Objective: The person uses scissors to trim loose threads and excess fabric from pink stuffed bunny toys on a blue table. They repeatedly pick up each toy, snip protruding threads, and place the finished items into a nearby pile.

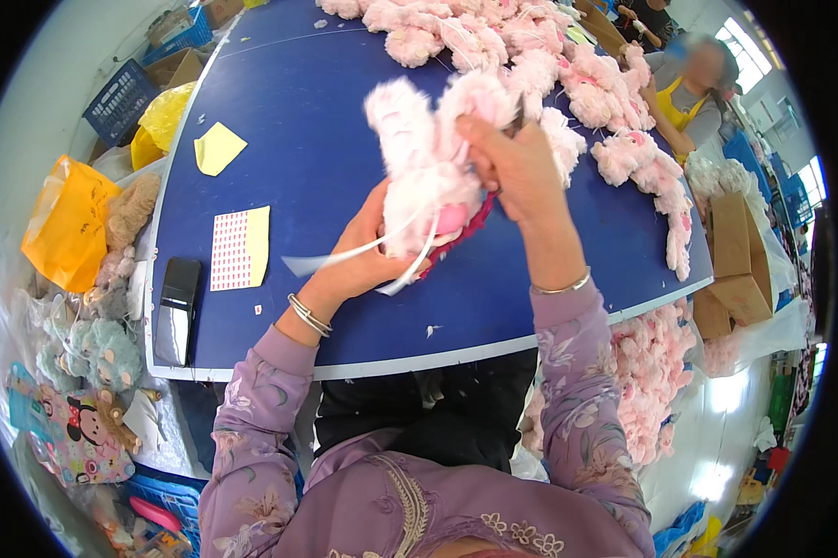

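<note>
A fluffy pale pink plush rabbit (435, 172) with long ears is held above the blue table. My left hand (368, 246) is closed round its lower left side. White ribbon ends (409, 232) hang from it, past that hand. A smooth pink patch and a dark pink fabric edge (465, 237) show on its lower right. My right hand (512, 163) is closed beside the right ear, fingers bent against the plush. From the top of this hand sticks out a dark thin tool (519, 112), too blurred to name.
Many pink plush pieces (614, 88) heap at the table's far right. A sticker sheet (230, 249), yellow paper (219, 149) and a black phone (177, 312) lie left. Beyond the right edge stand a cardboard box (739, 251) and a person in a yellow apron (679, 102).
</note>
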`<state>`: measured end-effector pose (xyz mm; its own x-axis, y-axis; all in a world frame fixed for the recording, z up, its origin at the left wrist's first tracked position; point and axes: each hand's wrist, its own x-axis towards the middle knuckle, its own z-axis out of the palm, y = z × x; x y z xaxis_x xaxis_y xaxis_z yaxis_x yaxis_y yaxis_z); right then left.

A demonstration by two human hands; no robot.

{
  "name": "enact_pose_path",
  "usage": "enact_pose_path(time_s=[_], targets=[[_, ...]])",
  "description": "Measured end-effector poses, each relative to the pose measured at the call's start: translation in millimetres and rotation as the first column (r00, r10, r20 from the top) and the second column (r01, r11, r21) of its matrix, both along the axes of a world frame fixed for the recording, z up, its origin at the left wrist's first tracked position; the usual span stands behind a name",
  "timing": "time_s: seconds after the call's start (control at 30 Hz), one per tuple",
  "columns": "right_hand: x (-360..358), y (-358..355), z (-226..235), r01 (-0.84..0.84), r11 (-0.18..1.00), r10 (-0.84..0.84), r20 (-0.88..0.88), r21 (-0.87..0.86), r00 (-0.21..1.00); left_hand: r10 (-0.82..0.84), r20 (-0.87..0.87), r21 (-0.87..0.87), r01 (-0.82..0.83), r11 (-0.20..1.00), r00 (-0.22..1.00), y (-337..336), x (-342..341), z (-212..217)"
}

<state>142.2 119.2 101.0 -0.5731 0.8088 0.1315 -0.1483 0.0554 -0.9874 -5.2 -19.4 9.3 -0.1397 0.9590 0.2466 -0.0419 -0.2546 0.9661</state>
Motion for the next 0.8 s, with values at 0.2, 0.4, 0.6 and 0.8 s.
enact_pose_path(time_s=[0.2, 0.4, 0.6, 0.8], targets=[[-14, 3, -45, -0.022, 0.965, -0.011, -0.126, -0.261, 0.992, -0.015, 0.148, -0.101, 0.031, 0.994, 0.989, 1, -2, -3], [-1, 13, -74, -0.327, 0.942, 0.333, 0.093, -0.076, 0.938, 0.061, 0.138, -0.067, -0.052, 0.996, 0.989, 6, -5, -11], [-5, -7, -63, -0.398, 0.914, 0.368, 0.243, 0.085, 0.897, 0.05, 0.13, -0.078, -0.04, 0.996, 0.99, 5, -10, -3], [-6, -10, -67, -0.429, 0.901, 0.41, 0.196, 0.063, 0.891, 0.099, 0.079, -0.049, -0.095, 0.994, 0.992, 1, -6, 6]])
